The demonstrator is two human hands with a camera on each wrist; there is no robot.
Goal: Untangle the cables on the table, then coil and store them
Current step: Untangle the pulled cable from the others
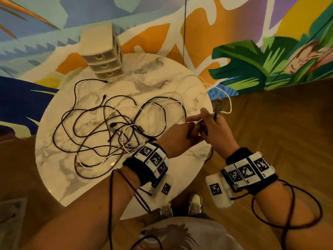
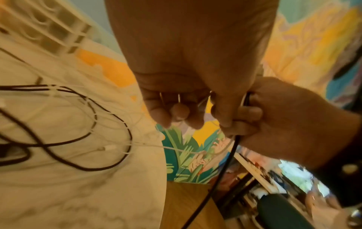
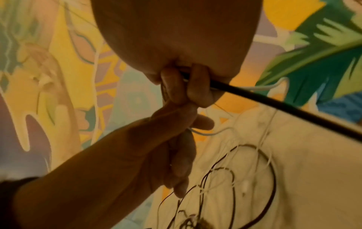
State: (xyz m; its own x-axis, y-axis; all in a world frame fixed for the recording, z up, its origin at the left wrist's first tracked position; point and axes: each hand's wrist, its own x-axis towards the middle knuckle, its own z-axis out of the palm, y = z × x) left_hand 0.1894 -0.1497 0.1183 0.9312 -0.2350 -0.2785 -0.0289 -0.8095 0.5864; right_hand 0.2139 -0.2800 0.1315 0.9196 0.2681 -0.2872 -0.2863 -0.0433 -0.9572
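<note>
A tangle of dark and white cables point(image 1: 111, 127) lies spread over the round marble table point(image 1: 59, 177). Both hands meet above the table's right edge. My right hand point(image 1: 209, 123) grips a black cable point(image 3: 293, 108) in curled fingers point(image 3: 186, 86); its plug end point(image 1: 218, 105) sticks up past the hand. A thin white cable point(image 1: 229, 103) loops off the edge beside it and runs through the same grip. My left hand point(image 1: 191, 127) pinches thin white cable strands between curled fingers point(image 2: 176, 111), touching the right hand. A white plug point(image 2: 109, 148) lies near the table's edge.
A beige three-drawer unit point(image 1: 102, 53) stands at the table's far side, drawers shut. A painted mural wall point(image 1: 252, 60) rises close behind the table. Wooden floor point(image 1: 279, 123) lies to the right. Dark cords from the wristbands hang round both forearms.
</note>
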